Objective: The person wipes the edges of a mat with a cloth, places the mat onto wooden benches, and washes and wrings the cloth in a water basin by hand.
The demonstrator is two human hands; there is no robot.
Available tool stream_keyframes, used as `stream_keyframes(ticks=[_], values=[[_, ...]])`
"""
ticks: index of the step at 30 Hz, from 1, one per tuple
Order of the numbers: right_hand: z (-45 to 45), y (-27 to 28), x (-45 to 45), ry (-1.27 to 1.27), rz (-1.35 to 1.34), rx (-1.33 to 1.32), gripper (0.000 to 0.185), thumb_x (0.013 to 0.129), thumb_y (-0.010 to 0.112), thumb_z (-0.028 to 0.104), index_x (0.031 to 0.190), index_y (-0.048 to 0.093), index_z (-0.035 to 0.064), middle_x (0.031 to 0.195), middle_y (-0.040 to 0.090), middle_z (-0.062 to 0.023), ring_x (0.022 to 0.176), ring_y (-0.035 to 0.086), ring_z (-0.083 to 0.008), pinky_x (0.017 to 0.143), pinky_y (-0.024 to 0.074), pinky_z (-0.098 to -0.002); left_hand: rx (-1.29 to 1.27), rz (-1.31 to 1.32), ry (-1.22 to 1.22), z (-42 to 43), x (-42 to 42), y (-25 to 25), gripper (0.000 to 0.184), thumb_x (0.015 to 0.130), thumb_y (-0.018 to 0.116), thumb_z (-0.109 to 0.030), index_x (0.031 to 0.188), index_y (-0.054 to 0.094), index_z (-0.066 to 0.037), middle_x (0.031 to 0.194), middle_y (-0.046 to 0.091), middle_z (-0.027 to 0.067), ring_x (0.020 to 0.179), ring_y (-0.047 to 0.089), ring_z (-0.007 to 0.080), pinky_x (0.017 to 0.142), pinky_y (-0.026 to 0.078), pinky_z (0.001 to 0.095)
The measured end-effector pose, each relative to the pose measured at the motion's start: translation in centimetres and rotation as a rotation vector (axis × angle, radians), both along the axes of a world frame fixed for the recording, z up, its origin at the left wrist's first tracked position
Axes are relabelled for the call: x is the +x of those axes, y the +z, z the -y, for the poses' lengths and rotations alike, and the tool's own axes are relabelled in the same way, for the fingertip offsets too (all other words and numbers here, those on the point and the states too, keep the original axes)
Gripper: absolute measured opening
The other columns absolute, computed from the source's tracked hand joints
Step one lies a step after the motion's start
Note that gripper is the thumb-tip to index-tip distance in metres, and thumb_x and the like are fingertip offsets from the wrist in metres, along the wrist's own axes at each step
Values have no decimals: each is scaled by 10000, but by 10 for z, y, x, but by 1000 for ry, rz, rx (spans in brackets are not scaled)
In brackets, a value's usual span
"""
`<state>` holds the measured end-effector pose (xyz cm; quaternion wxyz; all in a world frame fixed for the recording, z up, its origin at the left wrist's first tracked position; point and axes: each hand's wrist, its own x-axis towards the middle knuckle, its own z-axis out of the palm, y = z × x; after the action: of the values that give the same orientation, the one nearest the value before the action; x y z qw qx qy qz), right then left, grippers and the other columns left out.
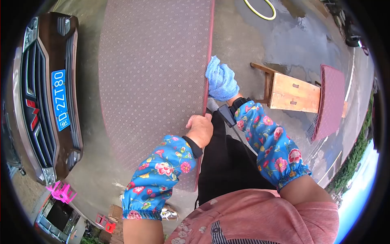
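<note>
A large purple-brown mat (152,61) with a dotted surface and a red-bound edge fills the middle of the head view. On its right edge, my left hand (201,128) has its fingers closed, gripping the binding; some fingertips are hidden behind it. Farther up the same edge, my right hand (234,99) is wrapped in a light blue cloth (221,79) that touches the binding. Most of that hand's fingers are hidden by the cloth. A small black box (226,115) with a cable hangs at the right wrist. Both forearms wear blue floral sleeves.
A brown vehicle (61,97) stands to the left. At the right, a wooden bench (294,92) stands beside another reddish mat (330,101). A pale yellow hose ring (264,17) lies on the partly wet concrete. Pink stools (62,192) and red stools (106,224) are at lower left.
</note>
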<state>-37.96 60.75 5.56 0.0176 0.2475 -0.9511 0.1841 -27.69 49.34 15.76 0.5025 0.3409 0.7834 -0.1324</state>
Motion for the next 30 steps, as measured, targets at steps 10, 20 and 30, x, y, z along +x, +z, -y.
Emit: stream_keyframes(ticks=[10,20,30], values=[[17,7,21,48,-53,-71,433,610,619,164,985,503,-19,904,544,-198,773,578,-352,652,486,-413,315,-257,206,29,26,-21,118,757,585,-110,810,690,-103,938,574,57,783,656,213,593,510,341],[28,-8,62,-255,-134,-362,550,878,487,237,1356,324,19,1302,438,-157,1224,378,-298,1066,233,-347,441,-390,271,36,47,-31,90,730,585,-96,739,674,-96,896,568,75,755,648,223,629,511,340],[18,-49,-76,-143,-384,-129,236,772,534,135,967,525,2,874,572,-201,795,573,-368,672,484,-391,403,-297,291,32,45,-21,76,719,583,-101,722,659,-98,866,542,66,688,637,255,591,508,364]])
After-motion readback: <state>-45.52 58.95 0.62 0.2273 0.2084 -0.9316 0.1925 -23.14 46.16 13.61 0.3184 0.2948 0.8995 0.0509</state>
